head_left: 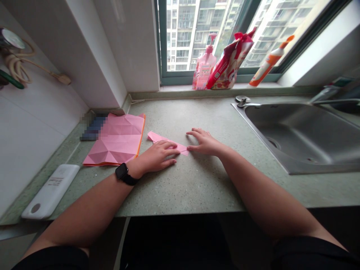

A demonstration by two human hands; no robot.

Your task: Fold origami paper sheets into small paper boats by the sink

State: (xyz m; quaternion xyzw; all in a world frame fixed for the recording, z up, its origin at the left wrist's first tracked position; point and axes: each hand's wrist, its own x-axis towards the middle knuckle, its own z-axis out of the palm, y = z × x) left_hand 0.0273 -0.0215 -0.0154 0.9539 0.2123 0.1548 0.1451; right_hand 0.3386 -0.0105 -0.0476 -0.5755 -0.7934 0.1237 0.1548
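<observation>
The folded pink paper strip (154, 137) lay on the tabletop (194, 187), between the creased pink sheets (122, 129) and the sink (284, 169). Its long axis slanted from far left to near right. The left hand (160, 154) rested palm down across it, fingers loosely extended; the right hand (206, 143) was spread wide, its thumb at the near-right end. Print on the white power bank (52, 193) and pink pump bottle (204, 69) was too small to read.

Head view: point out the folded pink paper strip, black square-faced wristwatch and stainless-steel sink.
Folded pink paper strip (153, 136), head view: left end.
Black square-faced wristwatch (122, 171), head view: face.
Stainless-steel sink (303, 123), head view: inner back wall.
</observation>
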